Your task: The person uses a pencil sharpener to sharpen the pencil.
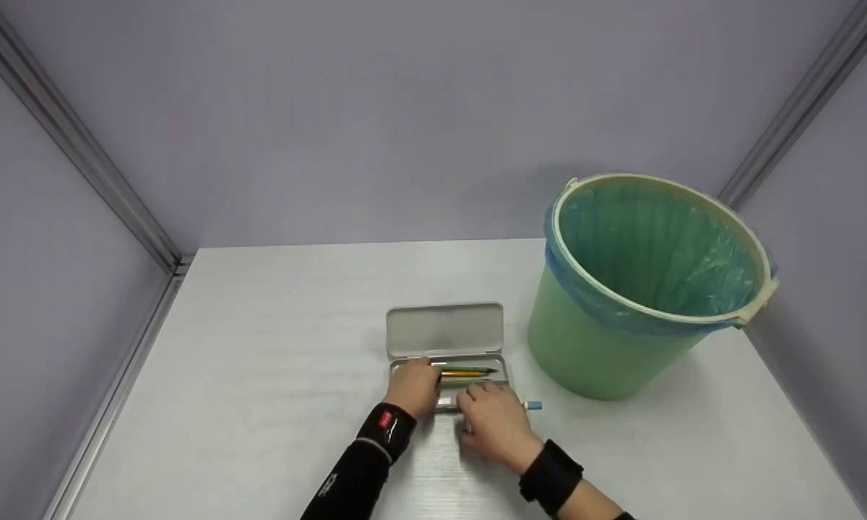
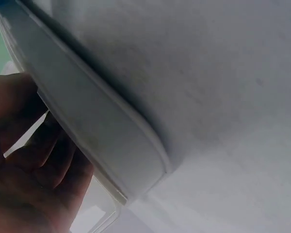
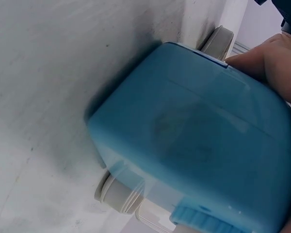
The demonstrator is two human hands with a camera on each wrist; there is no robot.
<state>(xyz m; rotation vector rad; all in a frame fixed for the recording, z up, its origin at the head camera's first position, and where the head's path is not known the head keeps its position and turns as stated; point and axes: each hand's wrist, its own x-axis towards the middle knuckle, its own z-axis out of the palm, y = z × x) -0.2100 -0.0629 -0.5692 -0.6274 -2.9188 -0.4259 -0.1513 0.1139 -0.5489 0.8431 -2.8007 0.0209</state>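
Note:
A metal pencil case (image 1: 444, 331) lies with its lid raised, and several pencils (image 1: 469, 373) are inside it. My left hand (image 1: 413, 386) grips the case at its left end; in the left wrist view, its fingers (image 2: 53, 155) are curled at the rim beside the grey side wall (image 2: 102, 126). At the front right of the case, my right hand (image 1: 495, 419) holds a blue translucent plastic piece (image 3: 184, 131) with a ridged part. A blue end (image 1: 534, 406) sticks out right of that hand. The hand covers most of this piece, and its exact kind is unclear.
A large green bin (image 1: 592, 347) with a blue liner bag (image 1: 657, 245) stands on the white table (image 1: 260, 361), right of the case. Pale panels (image 1: 404, 130) enclose the table at the back and both sides.

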